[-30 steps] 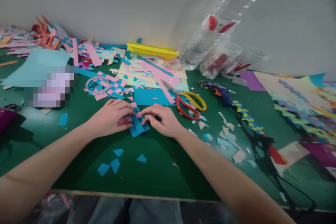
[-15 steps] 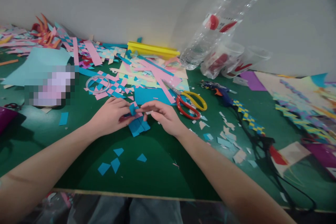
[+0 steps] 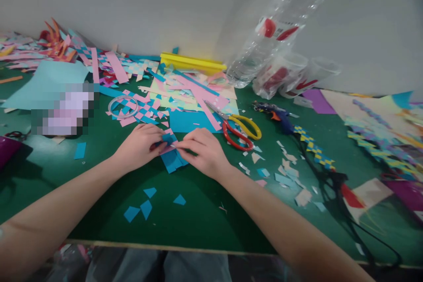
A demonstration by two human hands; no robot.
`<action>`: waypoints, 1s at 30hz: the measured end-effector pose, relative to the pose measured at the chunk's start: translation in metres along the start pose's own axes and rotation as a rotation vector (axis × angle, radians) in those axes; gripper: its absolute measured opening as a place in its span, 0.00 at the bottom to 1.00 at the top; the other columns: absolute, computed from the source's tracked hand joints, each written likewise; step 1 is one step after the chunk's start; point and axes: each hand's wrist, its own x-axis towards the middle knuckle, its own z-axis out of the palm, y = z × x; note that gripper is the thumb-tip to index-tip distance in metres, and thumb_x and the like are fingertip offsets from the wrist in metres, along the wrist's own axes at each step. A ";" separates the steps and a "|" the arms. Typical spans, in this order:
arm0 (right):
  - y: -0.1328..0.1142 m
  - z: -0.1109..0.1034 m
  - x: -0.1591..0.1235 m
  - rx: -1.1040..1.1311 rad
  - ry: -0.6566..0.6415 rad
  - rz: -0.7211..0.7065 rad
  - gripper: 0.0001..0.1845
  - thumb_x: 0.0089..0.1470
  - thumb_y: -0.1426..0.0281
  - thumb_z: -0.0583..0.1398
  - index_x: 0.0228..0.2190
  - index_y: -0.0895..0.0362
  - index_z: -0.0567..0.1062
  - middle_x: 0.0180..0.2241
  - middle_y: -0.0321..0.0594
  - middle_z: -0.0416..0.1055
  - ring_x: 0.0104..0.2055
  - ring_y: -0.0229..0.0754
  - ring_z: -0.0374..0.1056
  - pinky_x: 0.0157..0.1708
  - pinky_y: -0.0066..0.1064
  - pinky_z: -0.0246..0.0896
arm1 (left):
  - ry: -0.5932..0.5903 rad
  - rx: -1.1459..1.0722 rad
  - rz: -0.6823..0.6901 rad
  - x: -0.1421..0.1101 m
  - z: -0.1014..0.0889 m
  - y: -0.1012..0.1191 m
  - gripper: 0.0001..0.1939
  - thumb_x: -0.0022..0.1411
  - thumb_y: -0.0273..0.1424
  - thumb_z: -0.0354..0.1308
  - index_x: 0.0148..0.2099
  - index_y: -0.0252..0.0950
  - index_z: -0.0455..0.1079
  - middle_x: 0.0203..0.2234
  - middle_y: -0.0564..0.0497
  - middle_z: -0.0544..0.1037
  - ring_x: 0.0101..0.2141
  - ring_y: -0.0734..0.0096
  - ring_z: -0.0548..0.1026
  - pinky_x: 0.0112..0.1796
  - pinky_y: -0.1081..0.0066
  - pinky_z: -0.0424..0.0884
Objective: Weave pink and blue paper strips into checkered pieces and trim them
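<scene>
Both hands meet over a small piece of blue and pink paper strips [image 3: 171, 160] near the middle of the green table. My left hand [image 3: 142, 145] is closed on its left side, fingertips pinching the paper. From the right, my right hand [image 3: 202, 150] closes thumb and fingers on the paper's right edge, at a pink strip [image 3: 168, 148]. The fingers partly hide how the strips cross. Nearer to me lie several blue paper scraps [image 3: 146, 208]. Scissors [image 3: 239, 128] with one red and one yellow handle lie just beyond my right hand.
A roll of clear tape [image 3: 123, 107] lies among checkered paper scraps. Behind it are a yellow tray-like piece [image 3: 193, 62], a leaning plastic bottle [image 3: 264, 35] and plastic cups [image 3: 310, 77]. A glue gun [image 3: 277, 116] with a black cable lies right. A pixelated object [image 3: 66, 110] lies left.
The raised blue strip end now lies flatter on the piece. My right fingers, spread before, have closed in on the paper's right edge. My left hand stays almost in place.
</scene>
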 end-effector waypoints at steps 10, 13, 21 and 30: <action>0.001 0.007 0.000 -0.215 -0.164 -0.142 0.09 0.62 0.72 0.56 0.33 0.56 0.77 0.29 0.37 0.73 0.33 0.39 0.65 0.35 0.35 0.51 | -0.018 0.044 -0.003 -0.001 0.001 0.000 0.14 0.67 0.33 0.51 0.30 0.36 0.72 0.39 0.47 0.80 0.43 0.62 0.75 0.45 0.58 0.67; 0.000 0.007 0.000 -0.226 -0.163 -0.145 0.10 0.62 0.72 0.55 0.33 0.56 0.77 0.29 0.37 0.74 0.33 0.38 0.65 0.35 0.34 0.50 | -0.011 0.044 -0.006 -0.001 0.001 -0.001 0.14 0.67 0.33 0.51 0.31 0.37 0.72 0.40 0.47 0.80 0.43 0.62 0.75 0.45 0.58 0.67; 0.000 0.007 0.001 -0.258 -0.231 -0.178 0.10 0.62 0.72 0.55 0.32 0.56 0.77 0.32 0.39 0.75 0.36 0.40 0.65 0.37 0.35 0.50 | -0.019 0.052 -0.016 0.000 0.000 0.002 0.15 0.68 0.34 0.49 0.31 0.37 0.72 0.39 0.47 0.80 0.43 0.62 0.75 0.46 0.59 0.66; -0.003 0.004 0.006 -0.294 -0.380 -0.160 0.13 0.64 0.73 0.53 0.34 0.58 0.77 0.31 0.40 0.74 0.36 0.41 0.64 0.39 0.36 0.48 | -0.049 0.055 -0.024 0.000 -0.001 0.004 0.09 0.66 0.31 0.52 0.36 0.38 0.73 0.42 0.49 0.80 0.45 0.62 0.74 0.47 0.58 0.63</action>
